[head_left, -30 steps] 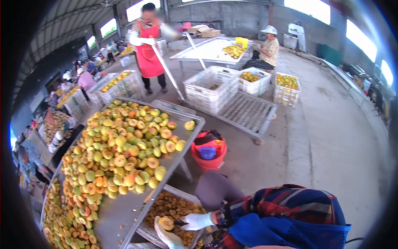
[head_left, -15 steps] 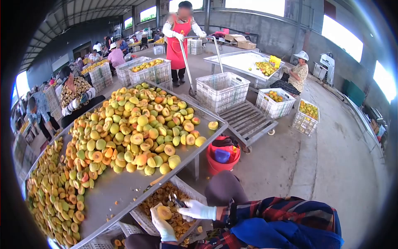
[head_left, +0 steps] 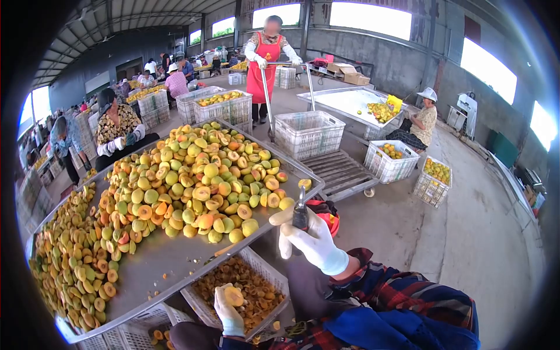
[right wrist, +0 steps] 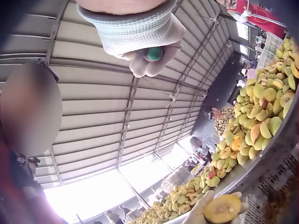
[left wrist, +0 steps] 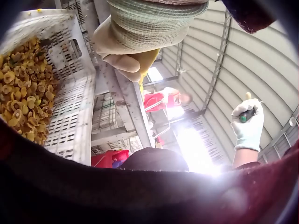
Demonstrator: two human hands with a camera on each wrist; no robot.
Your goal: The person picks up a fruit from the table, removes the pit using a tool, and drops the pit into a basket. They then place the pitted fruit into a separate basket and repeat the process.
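Observation:
In the head view my gloved right hand [head_left: 314, 238] is raised beside the table's edge, its fingers curled round a dark-handled tool [head_left: 300, 216] with a metal tip. The green end of its handle [right wrist: 155, 53] shows in the right wrist view. Lower down, my gloved left hand [head_left: 228, 312] holds a halved yellow fruit [head_left: 234, 296], cut face up, over a white crate [head_left: 270, 272] of brown-orange scraps [head_left: 233, 280]. In the right wrist view a pit shows in the fruit half [right wrist: 222, 208].
A metal table [head_left: 175, 265] heaped with halved fruit [head_left: 198, 175] stands at the left. Beyond it, a person in a red apron [head_left: 263, 73] holds a cart carrying an empty crate [head_left: 309, 135]. Another person sits [head_left: 424, 119] near fruit crates. A red bucket [head_left: 326, 216] stands behind my right hand.
My right hand has risen with the tool, away from the fruit and the scrap crate. My left hand still holds the half fruit low. The head view has swung toward the right.

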